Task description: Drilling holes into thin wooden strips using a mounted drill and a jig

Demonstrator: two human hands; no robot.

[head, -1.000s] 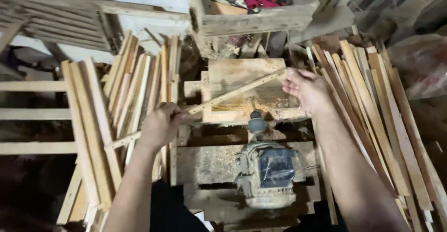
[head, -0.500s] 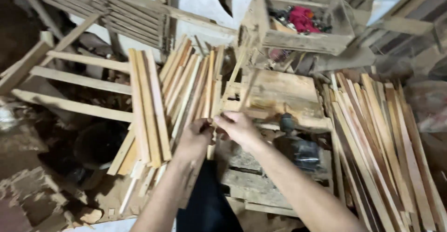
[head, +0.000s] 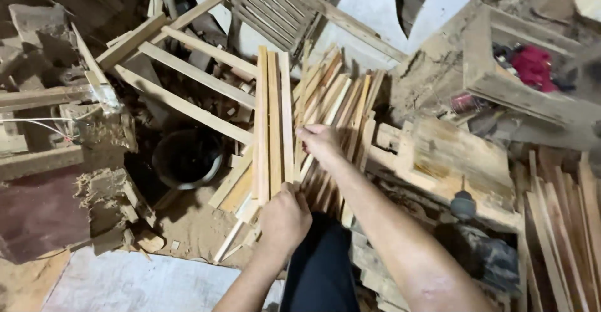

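With the left hand [head: 285, 219] gripping its near end and the right hand [head: 319, 142] pinching its edge, the pale thin wooden slat [head: 287, 118] lies on the leaning stack of similar wooden slats [head: 338, 102], not yet released.

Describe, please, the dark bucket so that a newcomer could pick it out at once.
Start at the stack of pale slats in the middle, where the left hand grips. Just left of it, on the sawdust floor, sits the bucket. It is the only round, black thing among straight, light wood.
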